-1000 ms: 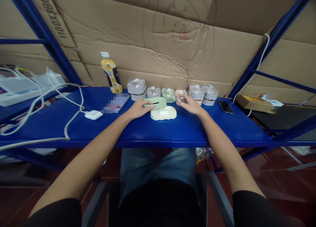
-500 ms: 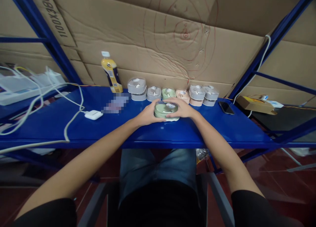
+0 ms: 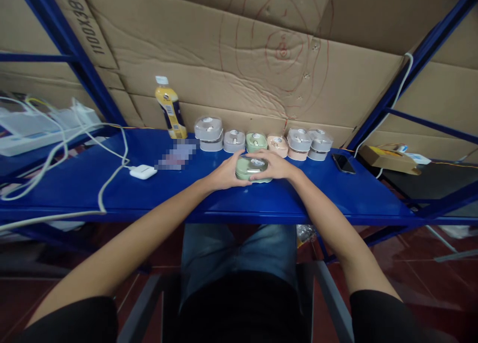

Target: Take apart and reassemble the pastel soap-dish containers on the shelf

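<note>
Between my two hands is a small green lidded box (image 3: 243,175) with a clear, shiny top and a white sticker. It sits low over the blue tabletop, near the front edge; a pale rim shows beneath it. My left hand (image 3: 227,174) wraps its left end, thumb toward me. Round the right end curls my right hand (image 3: 277,166), its fingers covering part of the top and front. Just behind stands a row of similar boxes: a grey one (image 3: 234,141), a green one (image 3: 256,142) and a peach one (image 3: 277,146).
Stacked boxes (image 3: 208,129) stand left of the row, and more stacks (image 3: 298,140) at its right. A yellow bottle (image 3: 171,109), a white charger case (image 3: 143,171) with cables, and a phone (image 3: 343,163) lie about. Cardboard (image 3: 194,49) backs the blue table (image 3: 179,198).
The view has shifted slightly. Both hands keep their hold on the green box, which stays in about the same place.
</note>
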{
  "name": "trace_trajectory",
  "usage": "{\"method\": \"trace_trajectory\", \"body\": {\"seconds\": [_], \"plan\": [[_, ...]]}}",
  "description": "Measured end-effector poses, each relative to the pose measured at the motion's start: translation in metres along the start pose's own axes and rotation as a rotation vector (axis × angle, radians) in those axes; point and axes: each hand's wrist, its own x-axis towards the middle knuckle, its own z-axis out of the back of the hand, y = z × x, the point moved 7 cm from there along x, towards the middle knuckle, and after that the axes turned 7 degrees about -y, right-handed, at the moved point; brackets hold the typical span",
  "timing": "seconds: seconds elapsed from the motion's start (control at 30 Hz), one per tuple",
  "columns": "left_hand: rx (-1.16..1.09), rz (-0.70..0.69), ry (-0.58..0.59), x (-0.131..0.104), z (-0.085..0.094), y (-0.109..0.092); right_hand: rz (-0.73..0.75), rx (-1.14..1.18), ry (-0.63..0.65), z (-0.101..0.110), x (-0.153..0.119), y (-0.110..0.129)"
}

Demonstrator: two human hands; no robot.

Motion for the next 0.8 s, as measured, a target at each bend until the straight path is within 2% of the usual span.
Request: {"method": "trace_trajectory", "body": {"seconds": [0.17, 0.33, 0.6, 0.8], "plan": [[0.004, 0.019, 0.005, 0.0, 0.007, 0.0, -0.012, -0.013, 0.011, -0.003, -0.011, -0.001], [-0.039, -0.045, 0.021, 0.0, 0.013, 0.002, -0.034, 0.012, 0.028, 0.004, -0.02, -0.006], [-0.037, 0.004, 0.063, 0.0, 0.008, 0.007, 0.015, -0.006, -0.011, 0.001, -0.011, 0.005], [0.018, 0.001, 0.065, 0.003, 0.006, 0.009, 0.028, 0.009, 0.009, -0.006, -0.013, -0.004]]}}
